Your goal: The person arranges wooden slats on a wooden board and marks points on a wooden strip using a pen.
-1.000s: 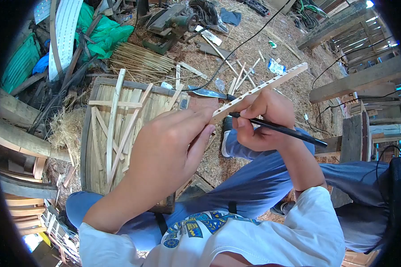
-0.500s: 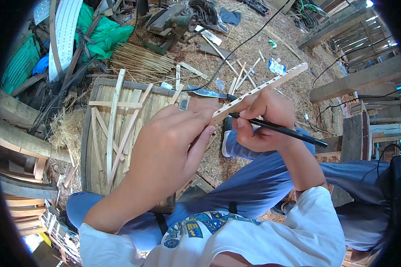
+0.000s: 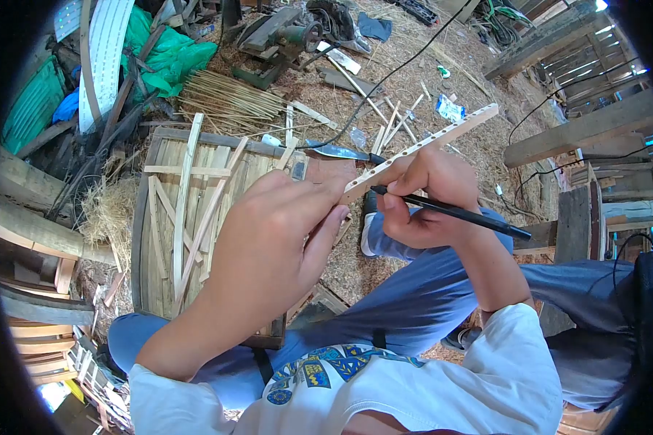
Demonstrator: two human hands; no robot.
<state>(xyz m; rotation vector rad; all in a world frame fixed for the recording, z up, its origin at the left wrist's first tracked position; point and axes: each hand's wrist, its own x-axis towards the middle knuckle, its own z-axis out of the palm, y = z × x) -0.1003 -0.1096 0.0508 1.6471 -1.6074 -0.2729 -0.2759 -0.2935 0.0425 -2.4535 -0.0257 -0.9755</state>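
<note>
A pale wooden strip (image 3: 450,134) with a row of small holes slants up to the right in front of me. My left hand (image 3: 283,221) pinches its near end between thumb and fingers. In my right hand (image 3: 439,199) is a black pen (image 3: 464,212), its tip right at the strip's lower side close to the left fingertips. The right fingers also lie against the strip's underside. Below my left hand, a wooden board in a frame (image 3: 141,225) carries several loose wooden strips (image 3: 183,192). Beyond the strip's near end lies a knife (image 3: 334,150) with a dark handle.
Bundled thin sticks (image 3: 228,98) and a green machine (image 3: 283,43) are on the shavings-covered ground ahead. A black cable (image 3: 392,75) crosses the view. Green plastic sheeting (image 3: 170,58) lies at the far left. Wooden beams (image 3: 580,134) stand at right, near another person's dark-trousered leg (image 3: 595,348).
The strip's far end has dipped slightly, and the pen with my right hand has shifted a little to the left. My left hand keeps its pinch.
</note>
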